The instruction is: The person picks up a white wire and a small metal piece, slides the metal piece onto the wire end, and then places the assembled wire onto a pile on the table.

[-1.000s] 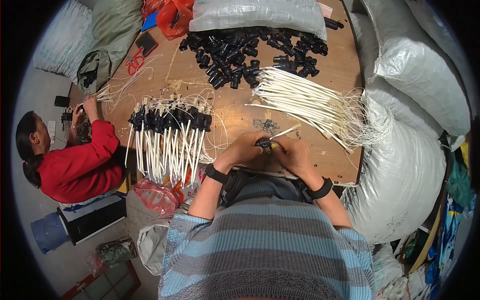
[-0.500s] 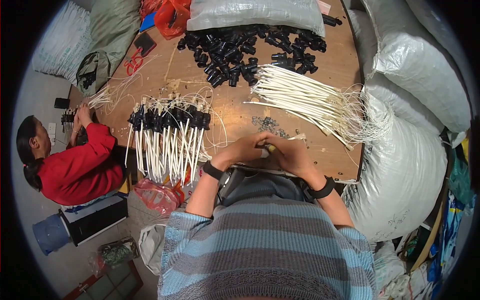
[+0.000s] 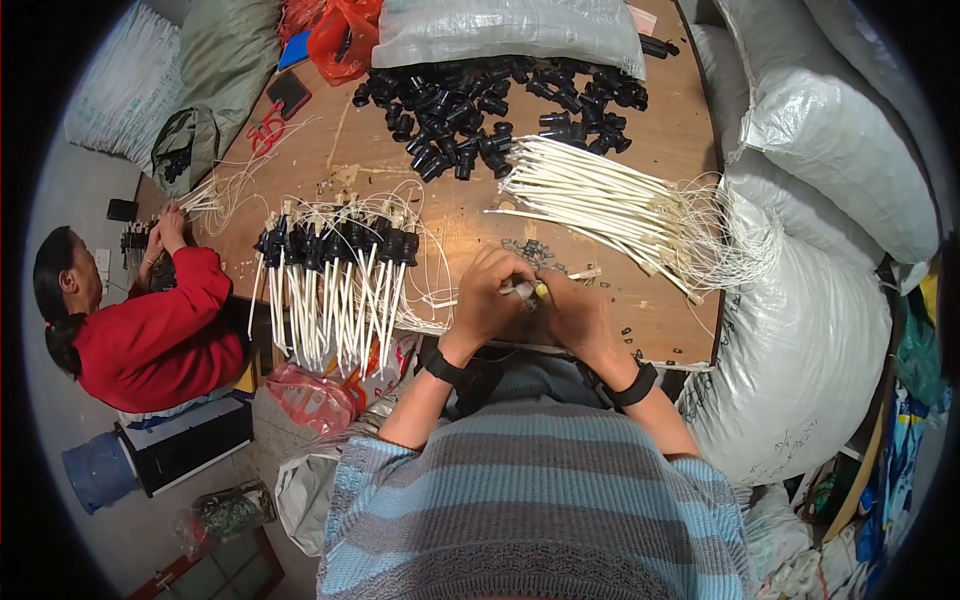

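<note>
Both hands meet above the table's front edge, close to my body. My left hand (image 3: 488, 300) is closed, with its fingertips pinched beside a small pale piece (image 3: 520, 289) that is mostly hidden. My right hand (image 3: 582, 318) is closed against it, and a small yellow bit (image 3: 542, 290) shows at its fingertips. What the two hands grip is too small and covered to name. Just beyond them lies a scatter of small metal clips (image 3: 535, 252). A pale connector end (image 3: 585, 273) sticks out past the right hand. Left of my hands, black lamp sockets with white sleeved wires (image 3: 335, 245) hang over the edge.
A bundle of white sleeved wires (image 3: 600, 205) lies at the right. Loose black sockets (image 3: 450, 110) are heaped at the back under a white sack (image 3: 510, 30). Full sacks (image 3: 800, 340) crowd the right side. A co-worker in red (image 3: 165, 315) works at the left, near red scissors (image 3: 267, 130).
My left hand has turned more upright, its fingers raised and curled at the pinch. My right hand stays close by, with the yellow bit still at its fingertips.
</note>
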Demonstrator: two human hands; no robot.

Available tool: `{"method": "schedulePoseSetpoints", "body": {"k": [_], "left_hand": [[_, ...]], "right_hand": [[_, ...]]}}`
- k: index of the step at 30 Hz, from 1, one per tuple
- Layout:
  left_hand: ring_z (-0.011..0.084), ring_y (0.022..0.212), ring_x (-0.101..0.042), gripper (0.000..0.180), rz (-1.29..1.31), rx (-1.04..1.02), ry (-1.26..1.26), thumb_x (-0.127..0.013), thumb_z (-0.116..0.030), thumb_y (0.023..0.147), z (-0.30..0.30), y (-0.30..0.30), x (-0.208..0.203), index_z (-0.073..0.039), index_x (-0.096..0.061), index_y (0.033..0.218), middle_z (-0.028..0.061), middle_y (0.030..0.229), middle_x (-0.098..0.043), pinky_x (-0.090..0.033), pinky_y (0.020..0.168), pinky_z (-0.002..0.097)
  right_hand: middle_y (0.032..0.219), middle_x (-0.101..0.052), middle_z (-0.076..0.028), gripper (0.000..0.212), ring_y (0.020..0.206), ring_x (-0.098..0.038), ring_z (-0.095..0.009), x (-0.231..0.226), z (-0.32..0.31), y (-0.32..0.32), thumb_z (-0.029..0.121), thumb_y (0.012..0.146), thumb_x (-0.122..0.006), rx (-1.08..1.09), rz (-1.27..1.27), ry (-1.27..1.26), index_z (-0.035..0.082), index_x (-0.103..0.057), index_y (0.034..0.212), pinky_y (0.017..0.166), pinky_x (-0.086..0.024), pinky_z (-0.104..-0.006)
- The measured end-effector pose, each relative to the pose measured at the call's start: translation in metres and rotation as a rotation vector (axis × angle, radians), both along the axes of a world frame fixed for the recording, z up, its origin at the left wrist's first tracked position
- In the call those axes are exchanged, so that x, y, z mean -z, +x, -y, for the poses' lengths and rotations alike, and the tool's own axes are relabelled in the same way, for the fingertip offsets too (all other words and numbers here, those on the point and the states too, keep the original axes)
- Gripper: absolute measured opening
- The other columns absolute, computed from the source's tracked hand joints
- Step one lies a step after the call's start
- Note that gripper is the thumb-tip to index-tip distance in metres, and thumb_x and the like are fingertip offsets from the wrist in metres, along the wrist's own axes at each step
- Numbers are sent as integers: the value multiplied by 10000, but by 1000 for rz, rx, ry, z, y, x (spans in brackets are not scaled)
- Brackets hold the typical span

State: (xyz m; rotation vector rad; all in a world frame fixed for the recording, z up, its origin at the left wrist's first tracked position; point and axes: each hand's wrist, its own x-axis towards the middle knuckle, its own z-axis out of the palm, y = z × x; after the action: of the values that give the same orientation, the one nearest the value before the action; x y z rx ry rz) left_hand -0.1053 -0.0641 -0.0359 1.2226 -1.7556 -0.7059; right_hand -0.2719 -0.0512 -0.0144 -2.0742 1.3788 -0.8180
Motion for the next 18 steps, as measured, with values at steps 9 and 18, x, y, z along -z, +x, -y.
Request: {"method": "schedulePoseSetpoints", "body": {"k": [9,18], "left_hand": [[187,794,-602,251,-147,76,-29,-652,124,657,0,9,4,-67,-632,820,32,829,-636,-471,648,275],[256,806,-599,237,67,67,-122,-662,92,651,-3,15,-3,-67,-636,826,59,840,-630,-480,710,333]], "right_hand": [[832,-642,-200,209,737,-639,-383,-7,0,-3,78,841,-600,-15,-56,86,76,-642,1045,606,-504,-396],[834,-651,-122,131,726,-642,-341,16,-2,-4,134,880,-583,-71,150,147,118,-639,998,596,-500,-391]]}}
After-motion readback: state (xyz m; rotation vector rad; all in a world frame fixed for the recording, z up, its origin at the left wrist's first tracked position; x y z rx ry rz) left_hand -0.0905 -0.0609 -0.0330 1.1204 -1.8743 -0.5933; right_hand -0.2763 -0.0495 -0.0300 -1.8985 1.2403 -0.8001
